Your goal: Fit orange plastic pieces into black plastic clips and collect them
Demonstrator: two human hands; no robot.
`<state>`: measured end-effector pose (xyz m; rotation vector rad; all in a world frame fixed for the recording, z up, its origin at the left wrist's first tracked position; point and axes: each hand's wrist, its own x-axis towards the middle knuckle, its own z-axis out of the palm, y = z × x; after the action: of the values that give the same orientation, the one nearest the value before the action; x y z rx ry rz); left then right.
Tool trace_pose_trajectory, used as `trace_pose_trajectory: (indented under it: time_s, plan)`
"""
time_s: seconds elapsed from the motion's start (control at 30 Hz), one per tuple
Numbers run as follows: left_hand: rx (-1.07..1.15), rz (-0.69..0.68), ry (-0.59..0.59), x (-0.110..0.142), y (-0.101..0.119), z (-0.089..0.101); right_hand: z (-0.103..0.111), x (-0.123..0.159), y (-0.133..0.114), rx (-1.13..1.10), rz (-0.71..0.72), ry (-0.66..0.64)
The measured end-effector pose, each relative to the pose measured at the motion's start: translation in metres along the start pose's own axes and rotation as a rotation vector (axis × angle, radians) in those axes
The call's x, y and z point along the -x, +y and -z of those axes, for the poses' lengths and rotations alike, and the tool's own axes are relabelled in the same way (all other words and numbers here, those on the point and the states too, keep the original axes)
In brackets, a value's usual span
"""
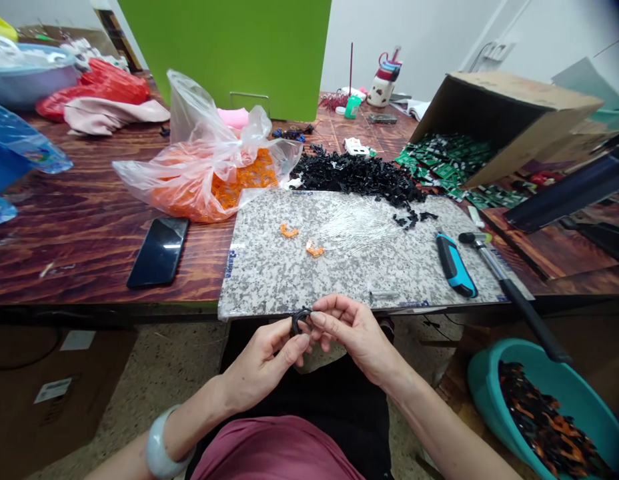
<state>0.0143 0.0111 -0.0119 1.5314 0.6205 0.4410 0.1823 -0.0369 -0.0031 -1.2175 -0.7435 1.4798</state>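
My left hand (262, 363) and my right hand (352, 330) meet just below the front edge of a speckled granite slab (289, 273). Together their fingertips pinch a small black ring-shaped plastic part (300, 319). Both hands are closed on it. Two orange clips (289, 231) (314, 251) lie on the slab beyond my hands. A heap of black plastic parts (357, 175) sits at the slab's far edge.
A clear bag of orange parts (214, 177) lies at left, a black phone (158, 251) beside it. A blue-handled tool (454, 265) and a hammer (509, 290) rest at right. A tipped cardboard box (504, 120) spills green boards. A teal basin (489, 387) stands on the floor.
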Motion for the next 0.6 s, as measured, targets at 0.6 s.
trace_pose_trajectory:
  time_s: [0.6]
  plan:
    - [0.282,0.034,0.124,0.008,-0.002,-0.001,-0.020,-0.001,-0.018,0.615,0.290,-0.065]
